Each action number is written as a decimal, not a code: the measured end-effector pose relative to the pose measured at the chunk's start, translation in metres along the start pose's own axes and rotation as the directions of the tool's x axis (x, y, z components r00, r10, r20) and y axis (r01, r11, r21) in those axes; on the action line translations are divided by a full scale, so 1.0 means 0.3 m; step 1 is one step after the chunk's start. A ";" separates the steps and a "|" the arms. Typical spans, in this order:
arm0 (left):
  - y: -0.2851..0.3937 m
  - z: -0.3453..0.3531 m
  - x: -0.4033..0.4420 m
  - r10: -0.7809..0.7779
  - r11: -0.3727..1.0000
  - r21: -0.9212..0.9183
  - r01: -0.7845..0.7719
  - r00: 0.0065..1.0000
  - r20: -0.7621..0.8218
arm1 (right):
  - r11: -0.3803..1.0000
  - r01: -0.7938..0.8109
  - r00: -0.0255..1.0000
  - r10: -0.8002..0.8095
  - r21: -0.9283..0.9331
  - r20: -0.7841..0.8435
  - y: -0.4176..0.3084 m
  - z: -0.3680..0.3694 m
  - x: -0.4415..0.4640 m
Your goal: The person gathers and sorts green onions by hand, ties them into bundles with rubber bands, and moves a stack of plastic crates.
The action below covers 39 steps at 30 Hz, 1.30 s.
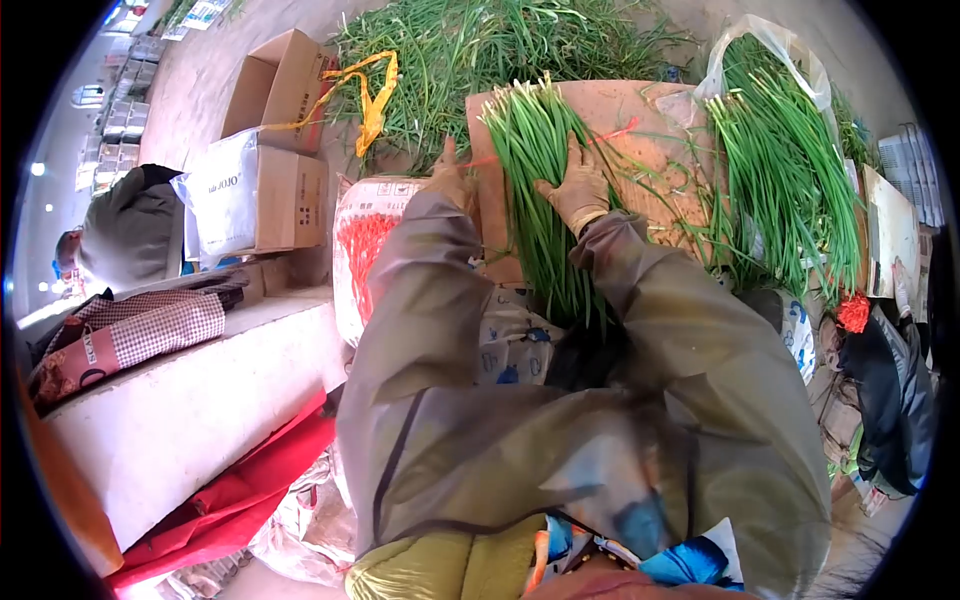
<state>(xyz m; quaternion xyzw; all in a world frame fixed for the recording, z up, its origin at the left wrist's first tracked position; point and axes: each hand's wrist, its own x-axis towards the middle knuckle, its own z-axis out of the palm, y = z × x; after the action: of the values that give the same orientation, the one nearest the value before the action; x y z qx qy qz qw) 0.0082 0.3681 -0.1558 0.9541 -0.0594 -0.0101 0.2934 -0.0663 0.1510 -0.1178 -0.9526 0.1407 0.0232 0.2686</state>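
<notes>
A long bundle of green garlic chives, pale cut ends away from me, lies on a brown board. My right hand, in a tan glove, rests against the bundle's right side with its fingers spread. My left hand, gloved too, is apart from the bundle at the board's left edge. One finger stretches upward; the others are partly hidden. A thin red tie shows on both sides of the bundle, and its left end comes close to my left hand. Whether that hand touches it is unclear.
Loose greens are heaped beyond the board. More chives lie at right by a clear plastic bag. A sack with red strands, a cardboard box and yellow strapping stand at left. A white ledge runs nearby.
</notes>
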 end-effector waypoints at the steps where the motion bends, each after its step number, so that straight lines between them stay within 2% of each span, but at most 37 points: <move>1: 0.014 0.006 0.021 -0.019 0.999 0.028 0.019 0.999 -0.027 | 1.000 0.011 1.000 -0.011 0.010 -0.003 0.004 -0.002 0.001; 2: 0.016 -0.004 0.035 -0.071 0.996 -0.037 0.081 0.972 0.226 | 1.000 0.005 1.000 -0.005 0.003 -0.008 0.011 -0.006 0.006; 4: 0.038 -0.035 0.033 -0.084 0.986 -0.083 0.141 0.871 0.484 | 1.000 -0.003 0.998 0.002 0.026 0.061 0.003 -0.024 0.005; 5: 0.042 -0.049 0.035 -0.045 0.997 -0.037 0.066 0.913 0.406 | 0.999 0.036 0.999 -0.037 0.021 0.026 0.002 -0.030 -0.001; 6: 0.036 -0.057 0.042 0.005 1.000 0.015 -0.011 0.945 0.327 | 1.000 0.010 1.000 -0.010 0.022 0.009 0.005 -0.028 0.000; 8: 0.006 -0.068 0.051 0.077 0.995 0.041 -0.094 0.947 0.312 | 1.000 0.005 0.998 -0.004 -0.002 0.056 0.003 -0.021 0.002; 10: -0.032 -0.107 0.071 -0.144 0.959 0.282 0.033 0.911 0.386 | 1.000 -0.010 0.999 0.010 0.011 0.046 0.002 -0.022 -0.005; 11: -0.060 -0.134 0.073 -0.137 0.958 0.285 0.022 0.910 0.392 | 1.000 0.004 1.000 -0.003 -0.006 0.029 0.003 -0.018 -0.005; 13: -0.106 -0.177 0.062 -0.244 0.961 0.233 0.151 0.862 0.444 | 0.998 0.026 1.000 -0.026 -0.050 0.005 0.003 -0.022 -0.005; 14: -0.085 -0.210 0.049 -0.242 0.961 0.236 0.147 0.862 0.445 | 0.999 0.023 1.000 -0.023 -0.047 0.003 0.002 -0.028 -0.004; 16: 0.002 -0.320 0.028 -0.167 0.873 0.486 -0.043 0.909 0.381 | 0.998 -0.001 1.000 0.002 -0.058 0.017 -0.006 -0.034 -0.009; 17: 0.026 -0.348 0.025 -0.246 0.864 0.503 0.031 0.897 0.368 | 0.999 0.003 1.000 -0.002 -0.052 0.022 -0.005 -0.028 -0.008; 18: 0.026 -0.363 0.033 -0.170 0.864 0.503 -0.017 0.931 0.324 | 0.999 0.013 1.000 -0.013 -0.033 0.007 0.002 -0.023 -0.006; 20: 0.102 -0.405 0.020 0.024 0.991 0.105 -0.077 0.900 0.434 | 1.000 0.017 1.000 -0.017 -0.008 0.005 -0.003 -0.033 -0.011; 21: 0.167 -0.384 0.018 0.116 0.979 -0.200 -0.032 0.899 0.423 | 1.000 0.026 1.000 -0.026 0.005 0.003 0.000 -0.033 -0.009; 22: 0.235 -0.334 0.017 0.203 0.873 -0.488 0.011 0.900 0.385 | 0.999 0.032 0.999 -0.032 0.016 0.000 0.003 -0.029 -0.006; 24: 0.359 -0.191 -0.010 0.261 0.643 -0.764 0.057 0.922 0.288 | 0.999 0.037 0.999 -0.037 0.032 -0.011 0.006 -0.020 -0.006; 26: 0.459 -0.100 -0.001 0.305 0.660 -0.743 0.113 0.864 0.401 | 0.999 0.037 0.999 -0.036 0.040 -0.029 0.020 -0.015 0.004; 28: 0.480 -0.021 -0.008 0.255 0.533 -0.825 0.186 0.895 0.367 | 0.996 0.049 0.998 -0.046 0.076 -0.038 0.032 -0.007 0.006; 29: 0.476 0.001 0.003 0.218 0.608 -0.779 0.154 0.911 0.351 | 0.996 0.047 0.998 -0.044 0.079 -0.038 0.038 -0.002 0.008; 30: 0.447 0.026 0.005 0.302 0.568 -0.823 0.021 0.925 0.232 | 0.997 0.032 0.999 -0.032 0.063 -0.009 0.041 -0.003 0.011; 32: 0.470 -0.034 -0.022 0.176 0.548 -0.826 0.135 0.946 0.271 | 0.997 0.052 0.998 -0.050 0.062 -0.033 0.040 -0.013 0.003; 33: 0.458 -0.034 -0.024 0.154 0.505 -0.847 0.164 0.949 0.276 | 0.998 0.032 0.999 -0.032 0.060 0.001 0.038 -0.021 0.001; 34: 0.446 -0.031 -0.026 0.062 0.441 -0.856 0.269 0.943 0.328 | 0.998 0.021 1.000 -0.021 0.065 0.000 0.034 -0.027 -0.001; 36: 0.439 -0.025 -0.020 0.043 0.480 -0.812 0.333 0.915 0.401 | 0.997 0.014 1.000 -0.014 0.076 0.011 0.030 -0.025 -0.004; 37: 0.449 -0.013 -0.017 0.042 0.480 -0.809 0.338 0.913 0.407 | 0.996 0.037 0.999 -0.035 0.077 -0.036 0.031 -0.020 -0.004; 38: 0.466 0.008 -0.007 0.238 0.769 -0.630 -0.106 0.963 0.128 | 0.997 0.033 0.999 -0.030 0.075 -0.033 0.032 -0.016 -0.002; 39: 0.493 0.018 0.006 0.508 0.827 -0.245 -0.506 0.859 -0.061 | 0.996 0.034 0.999 -0.031 0.083 -0.039 0.035 -0.010 0.000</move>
<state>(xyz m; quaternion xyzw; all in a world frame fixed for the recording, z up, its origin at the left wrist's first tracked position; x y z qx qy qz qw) -0.0063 0.2434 -0.0771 0.8587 -0.3095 0.0574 0.4045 -0.0694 0.1410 -0.1205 -0.9429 0.1310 -0.0049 0.3061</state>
